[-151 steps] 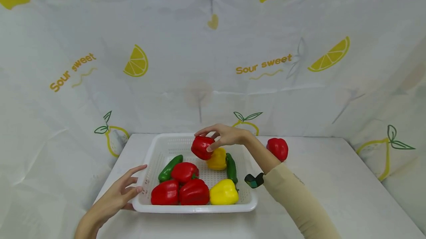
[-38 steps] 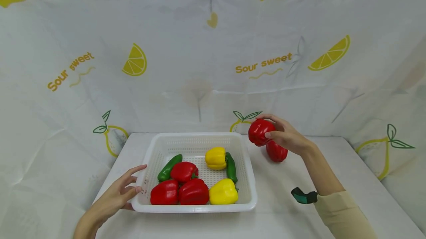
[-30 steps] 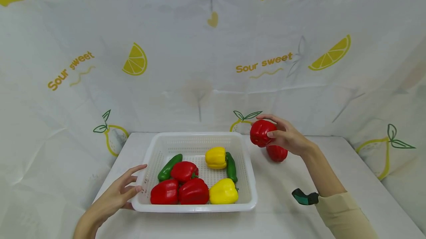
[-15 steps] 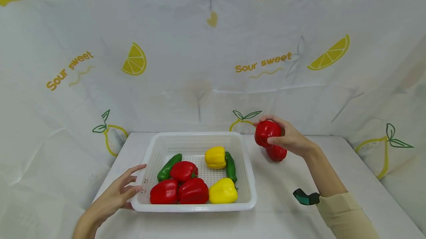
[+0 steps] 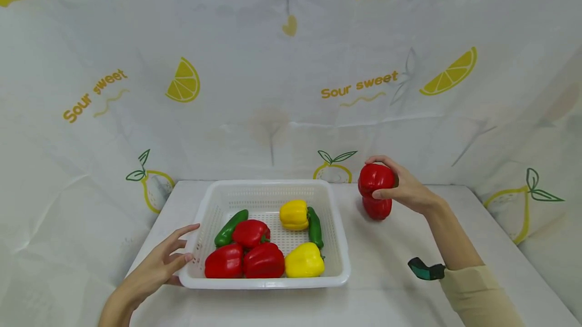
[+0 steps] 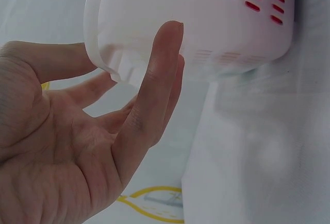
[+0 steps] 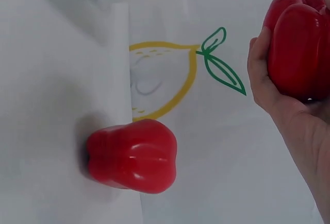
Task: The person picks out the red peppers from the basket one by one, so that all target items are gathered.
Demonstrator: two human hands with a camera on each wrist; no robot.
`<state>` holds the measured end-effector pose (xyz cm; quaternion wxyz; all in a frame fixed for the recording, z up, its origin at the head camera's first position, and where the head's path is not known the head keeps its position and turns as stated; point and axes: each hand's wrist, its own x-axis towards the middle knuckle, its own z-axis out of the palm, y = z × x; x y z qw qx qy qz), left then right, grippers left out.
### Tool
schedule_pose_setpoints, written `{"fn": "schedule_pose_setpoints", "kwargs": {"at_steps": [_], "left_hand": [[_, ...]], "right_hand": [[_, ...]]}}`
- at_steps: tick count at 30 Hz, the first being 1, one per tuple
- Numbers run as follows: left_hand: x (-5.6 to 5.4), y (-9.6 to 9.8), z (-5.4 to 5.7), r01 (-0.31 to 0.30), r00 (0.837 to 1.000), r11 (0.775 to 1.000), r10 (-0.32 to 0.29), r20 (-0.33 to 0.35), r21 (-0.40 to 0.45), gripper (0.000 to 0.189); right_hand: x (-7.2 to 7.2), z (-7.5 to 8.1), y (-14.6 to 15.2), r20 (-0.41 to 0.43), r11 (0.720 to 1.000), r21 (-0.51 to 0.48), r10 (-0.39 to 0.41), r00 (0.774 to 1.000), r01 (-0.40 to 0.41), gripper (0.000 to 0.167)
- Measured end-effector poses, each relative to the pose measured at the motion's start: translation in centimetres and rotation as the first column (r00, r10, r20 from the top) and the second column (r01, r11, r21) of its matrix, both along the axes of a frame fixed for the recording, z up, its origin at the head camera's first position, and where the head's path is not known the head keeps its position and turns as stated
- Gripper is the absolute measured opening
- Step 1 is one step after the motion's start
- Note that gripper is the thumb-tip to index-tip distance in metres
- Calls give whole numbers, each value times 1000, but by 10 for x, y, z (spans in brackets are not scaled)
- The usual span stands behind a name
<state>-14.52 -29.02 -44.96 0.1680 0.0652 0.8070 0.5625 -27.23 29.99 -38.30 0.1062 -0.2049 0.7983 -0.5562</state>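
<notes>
My right hand [image 5: 406, 189] holds a red bell pepper [image 5: 376, 177], thumb on the near side and fingers over the far side. It hangs above a second red bell pepper [image 5: 378, 209] lying on the table; the right wrist view shows a gap between this lower pepper [image 7: 135, 157] and the held pepper [image 7: 299, 44]. At the left side of a white plastic basket [image 5: 338, 280], my left hand [image 5: 156, 265] touches the rim with its thumb, fingers loosely spread. In the left wrist view, those fingers [image 6: 160, 80] lie outside the basket wall [image 6: 149, 13].
Three red bell peppers [image 5: 252, 233] sit in the basket, with a yellow bell pepper [image 5: 304, 261] at front right and another yellow pepper [image 5: 293, 215] behind. Two long green peppers [image 5: 231, 228] lie at either side. A lemon-print sheet [image 5: 273, 64] rises behind the white table [image 5: 436, 226].
My right hand has lifted the red bell pepper out of the basket and carried it right, lately drifting further right over the pepper on the table. The left hand stays put.
</notes>
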Motion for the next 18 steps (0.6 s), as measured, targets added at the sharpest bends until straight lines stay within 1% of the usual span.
{"fn": "schedule_pose_setpoints", "kwargs": {"at_steps": [5, 9, 18], "left_hand": [[0, 1, 1, -15, 1000, 1000, 15, 8, -20, 73], [0, 1, 2, -18, 1000, 1000, 18, 8, -18, 73], [0, 0, 1, 9, 1000, 1000, -9, -8, 5, 72]], "right_hand": [[1, -1, 12, -17, 1000, -14, 10, 1000, -11, 69], [1, -2, 21, -18, 1000, -21, 11, 1000, -12, 67], [1, -6, 46, -25, 999, -25, -26, 999, 25, 66]]}}
